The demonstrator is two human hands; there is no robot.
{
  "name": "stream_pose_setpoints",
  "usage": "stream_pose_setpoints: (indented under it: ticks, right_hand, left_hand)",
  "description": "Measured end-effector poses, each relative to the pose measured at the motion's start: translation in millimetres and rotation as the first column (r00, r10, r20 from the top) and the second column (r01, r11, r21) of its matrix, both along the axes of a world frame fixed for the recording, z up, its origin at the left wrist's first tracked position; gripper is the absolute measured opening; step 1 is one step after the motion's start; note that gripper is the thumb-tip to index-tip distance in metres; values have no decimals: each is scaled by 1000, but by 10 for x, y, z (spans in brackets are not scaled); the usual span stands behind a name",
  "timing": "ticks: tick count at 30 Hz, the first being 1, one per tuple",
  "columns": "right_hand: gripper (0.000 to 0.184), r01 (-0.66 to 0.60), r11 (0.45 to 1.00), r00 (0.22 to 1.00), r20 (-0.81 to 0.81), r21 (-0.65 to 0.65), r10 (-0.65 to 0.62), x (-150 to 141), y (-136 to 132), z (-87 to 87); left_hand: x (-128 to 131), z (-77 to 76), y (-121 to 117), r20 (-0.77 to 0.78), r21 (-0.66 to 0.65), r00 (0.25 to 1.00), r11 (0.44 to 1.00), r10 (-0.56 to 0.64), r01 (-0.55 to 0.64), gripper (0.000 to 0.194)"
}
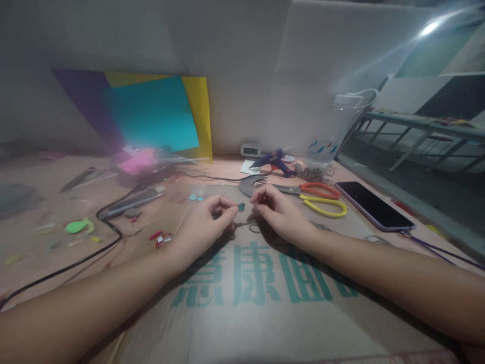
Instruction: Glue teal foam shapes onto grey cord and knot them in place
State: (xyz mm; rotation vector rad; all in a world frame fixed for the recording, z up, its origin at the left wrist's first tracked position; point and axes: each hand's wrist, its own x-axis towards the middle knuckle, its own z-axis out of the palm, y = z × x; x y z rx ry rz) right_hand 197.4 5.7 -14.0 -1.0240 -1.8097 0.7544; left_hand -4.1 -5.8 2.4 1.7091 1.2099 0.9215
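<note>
- Spread over the desk point(41, 212), under the forearms: a flat sheet point(295, 323) with large green lettering.
- Upright behind, against the wall: blue paper point(155, 116) overlapping yellow paper point(202, 119) and purple paper point(87, 101).
- Far right: a clear bottle point(322, 146); nearer, a dark-screened phone point(373, 205), face up.
- Mid-desk, facing each other with a small gap between: left hand point(214, 217) and right hand point(278, 210). On the right, a narrow grip, thumb near forefinger; cannot tell whether holding anything thin.
- Just beyond the right hand: scissors point(293, 190) with orange and yellow handles; farther back, a blue glue gun point(276, 162) and a small white clock point(250, 150).
- Beyond the left hand, on the desk: light-blue bits point(193, 197).
- Between left thumb and forefinger tips, in a narrow pinching grip: a tiny teal piece point(241, 207). Probably very light, easily dropped; too small and blurred to tell stiff from soft. Best taken lightly by the edge, with fingertips only, leaving the face toward the right hand uncovered.
</note>
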Motion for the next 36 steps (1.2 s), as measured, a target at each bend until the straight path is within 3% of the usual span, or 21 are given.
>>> stream_pose_setpoints:
  ticks: [10, 17, 23, 27, 32, 36]
  right_hand:
    - [18, 31, 999, 1000, 5, -18, -31, -34, -36, 25]
    - [11, -27, 982, 987, -162, -188, -4, -84, -104, 91]
    - [14, -55, 957, 986, -166, -285, 8, -102, -139, 154]
    - [24, -10, 966, 993, -117, -260, -21, -98, -150, 155]
    - [11, -33, 971, 990, -141, -238, 0, -86, -123, 104]
    - [17, -49, 976, 994, -110, -211, 27, -74, -120, 108]
  left_hand:
    - [5, 1, -3, -17, -24, 1000, 1000, 10, -11, 24]
    - [12, 27, -11, -16, 6, 1000, 1000, -8, 8, 23]
    - [-1, 6, 0, -22, -11, 1000, 1000, -4, 4, 24]
    - [-9, -14, 11, -20, -9, 1000, 1000, -15, 15, 24]
    - [-19, -34, 28, -36, 24, 999, 999, -22, 23, 22]
    - [-27, -43, 30, -32, 65, 999, 997, -41, 43, 22]
